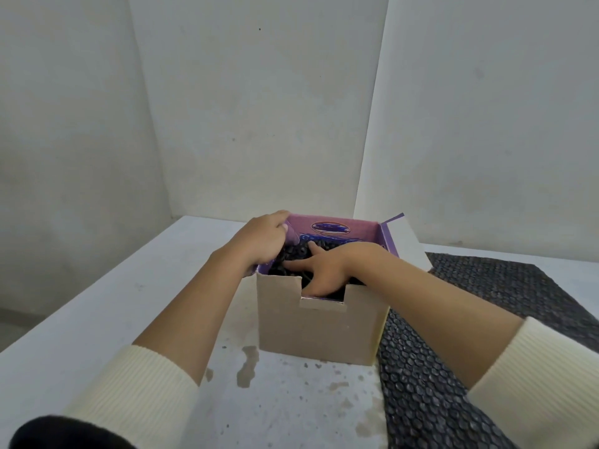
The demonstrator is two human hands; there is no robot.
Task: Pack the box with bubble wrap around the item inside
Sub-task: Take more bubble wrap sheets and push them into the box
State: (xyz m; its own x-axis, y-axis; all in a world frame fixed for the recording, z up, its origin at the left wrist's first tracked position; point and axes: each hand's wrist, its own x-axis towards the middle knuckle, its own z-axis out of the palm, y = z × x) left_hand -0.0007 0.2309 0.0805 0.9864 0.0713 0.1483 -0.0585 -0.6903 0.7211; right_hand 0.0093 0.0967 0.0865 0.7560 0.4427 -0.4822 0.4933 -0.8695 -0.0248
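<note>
An open cardboard box with a purple printed inside stands on the white table. Black bubble wrap fills its top, hiding the item underneath. My left hand reaches over the box's left rim, fingers curled down into the wrap and against the left flap. My right hand lies inside the box with fingers spread flat on the wrap, its heel at the notch cut in the near wall.
A large sheet of black bubble wrap lies flat on the table to the right of the box and partly under it. The white table has brown stains in front of the box. Pale walls stand close behind.
</note>
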